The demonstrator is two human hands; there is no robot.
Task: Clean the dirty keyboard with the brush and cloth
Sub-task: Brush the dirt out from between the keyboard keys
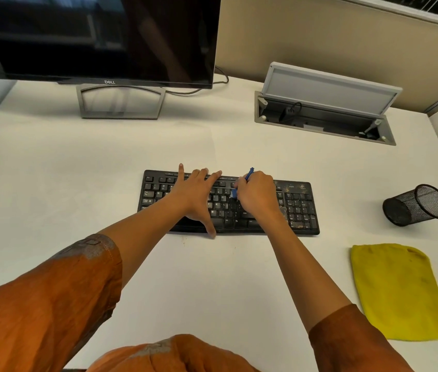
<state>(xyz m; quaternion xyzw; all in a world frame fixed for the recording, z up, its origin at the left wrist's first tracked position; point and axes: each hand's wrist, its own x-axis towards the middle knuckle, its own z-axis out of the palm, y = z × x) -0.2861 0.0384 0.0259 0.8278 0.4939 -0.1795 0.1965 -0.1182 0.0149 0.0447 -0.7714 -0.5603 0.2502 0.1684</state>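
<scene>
On keyboard (pixel 299 208): flat left hand (pixel 195 193), right hand (pixel 257 193) gripping brush (pixel 248 174).

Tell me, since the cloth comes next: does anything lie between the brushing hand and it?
Nothing visible does. From the right hand to the yellow cloth there is only bare desk; the mesh cup lies farther back.

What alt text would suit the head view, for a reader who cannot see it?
On a white desk, the right hand grips a blue brush on a dirty black keyboard while the left hand lies spread on the keys. A yellow cloth lies to the right, near a tipped mesh cup.
</scene>
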